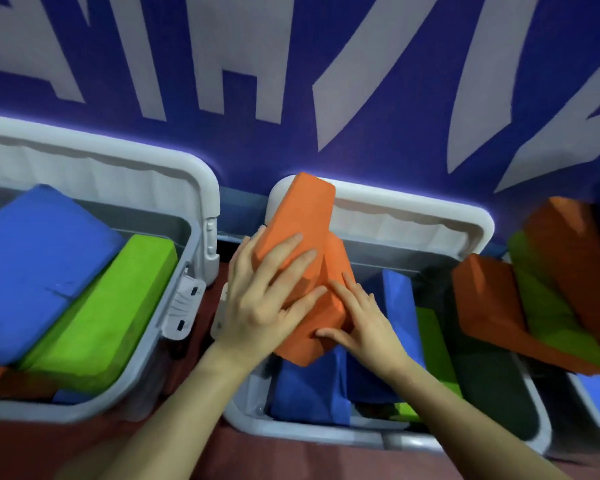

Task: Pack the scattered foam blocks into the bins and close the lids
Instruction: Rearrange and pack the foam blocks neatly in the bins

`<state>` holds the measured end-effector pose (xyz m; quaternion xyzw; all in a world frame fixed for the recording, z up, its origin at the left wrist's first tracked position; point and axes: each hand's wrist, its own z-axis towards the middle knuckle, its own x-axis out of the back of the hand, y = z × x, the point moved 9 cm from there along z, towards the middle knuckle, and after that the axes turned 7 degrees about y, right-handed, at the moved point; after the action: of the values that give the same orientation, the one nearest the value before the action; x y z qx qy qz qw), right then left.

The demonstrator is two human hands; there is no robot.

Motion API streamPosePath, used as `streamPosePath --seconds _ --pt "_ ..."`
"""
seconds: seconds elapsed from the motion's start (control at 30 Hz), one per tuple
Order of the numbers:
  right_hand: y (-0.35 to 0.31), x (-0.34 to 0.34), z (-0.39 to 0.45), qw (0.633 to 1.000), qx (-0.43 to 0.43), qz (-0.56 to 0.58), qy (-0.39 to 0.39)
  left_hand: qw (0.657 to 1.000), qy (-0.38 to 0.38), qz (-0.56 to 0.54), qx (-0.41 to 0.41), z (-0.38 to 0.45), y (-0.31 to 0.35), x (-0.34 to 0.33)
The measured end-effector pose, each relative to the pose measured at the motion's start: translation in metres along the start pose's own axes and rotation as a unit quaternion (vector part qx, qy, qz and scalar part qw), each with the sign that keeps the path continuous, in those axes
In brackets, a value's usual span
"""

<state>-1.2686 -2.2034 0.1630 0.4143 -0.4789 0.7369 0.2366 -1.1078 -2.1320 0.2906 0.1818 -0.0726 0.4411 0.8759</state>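
Two orange foam blocks (305, 216) stand tilted over the left side of the middle grey bin (312, 433). My left hand (260, 299) lies on the upper block with fingers spread and nearly straight. My right hand (359, 320) presses flat fingers against the lower orange block (302, 344). Inside this bin are blue blocks (309, 389), a green block (433, 337) and a dark block (492, 375). The bin's white lid (413, 209) stands open against the wall.
A left grey bin (146, 372) holds a large blue block (39, 268) and a green block (108, 306), its lid (118, 168) open. At the right, orange (489, 306) and green blocks (548, 306) lean blurred over the bin edge. A blue wall with white lettering rises behind.
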Motion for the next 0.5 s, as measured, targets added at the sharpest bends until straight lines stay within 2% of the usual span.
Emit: streamPosePath --seconds 0.27,0.5 --pt "-0.02 0.149 0.004 0.986 0.034 -0.061 0.154 0.989 0.028 0.034 -0.142 0.093 0.051 -0.016" --pt "-0.052 0.289 -0.013 0.951 0.041 -0.08 0.296 0.959 0.069 -0.003 -0.275 0.181 0.126 -0.03"
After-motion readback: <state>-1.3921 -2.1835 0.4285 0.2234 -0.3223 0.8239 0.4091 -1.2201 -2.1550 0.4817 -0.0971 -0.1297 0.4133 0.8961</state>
